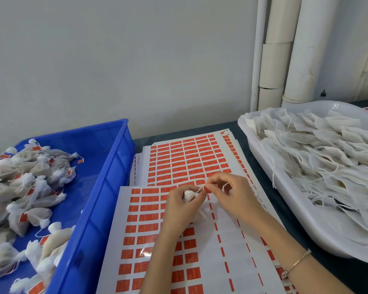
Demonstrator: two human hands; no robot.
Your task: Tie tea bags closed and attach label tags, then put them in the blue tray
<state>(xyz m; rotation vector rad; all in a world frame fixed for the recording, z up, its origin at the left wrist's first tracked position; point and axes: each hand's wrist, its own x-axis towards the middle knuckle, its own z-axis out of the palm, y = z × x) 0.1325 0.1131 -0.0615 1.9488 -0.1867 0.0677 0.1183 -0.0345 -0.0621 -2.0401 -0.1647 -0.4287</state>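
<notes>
- Blue tray (pixel 115 166) holding white tea bags (pixel 26 187) with orange-red tags.
- White label sheets (pixel 179 162) gridded with orange-red rectangles.
- White tray (pixel 285 209) of off-white bags (pixel 327 153).
- Dark worktop (pixel 232 126).

Glossy blue plastic tray (pixel 115 166), glossy paper label sheets (pixel 179 158), gauzy cloth tea bags (pixel 327 158).

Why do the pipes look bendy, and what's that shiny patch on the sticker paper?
Head view: the wide-angle lens bends the pipes near the picture's edge; a bright glare patch sits on the glossy sticker sheet; the light is soft and even, so shadows are faint; the sticker print is too blurry to read.
</notes>
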